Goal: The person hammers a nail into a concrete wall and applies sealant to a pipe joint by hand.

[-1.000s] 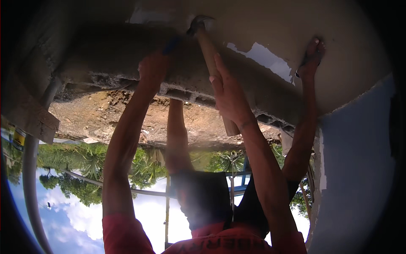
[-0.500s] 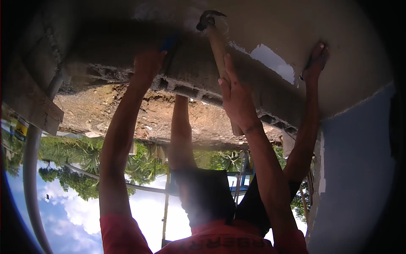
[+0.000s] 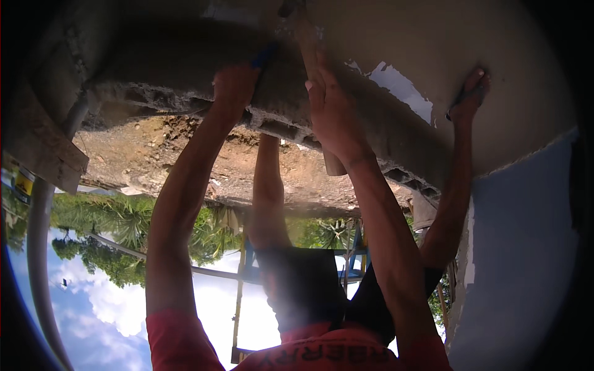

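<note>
The concrete ledge (image 3: pixel 278 99) is reached over with hands apart. Above it, the hammer (image 3: pixel 309 51) is gripped partway along its handle by the right hand (image 3: pixel 334 117); a firm, controlled grip should be maintained. The blue tool (image 3: pixel 264 55), clasped at the ledge by the left hand (image 3: pixel 236 86), should be steadied, knuckles clear.

One left hand (image 3: pixel 236 86), one right hand (image 3: pixel 334 117), one wooden-handled hammer (image 3: pixel 307 46), one blue object (image 3: pixel 265 54), two bare legs (image 3: pixel 268 179), one sandalled foot (image 3: pixel 468 96), one pale patch (image 3: pixel 402 89) by the ledge (image 3: pixel 405 143)'s edge, one yellow container (image 3: pixel 24 183).
</note>
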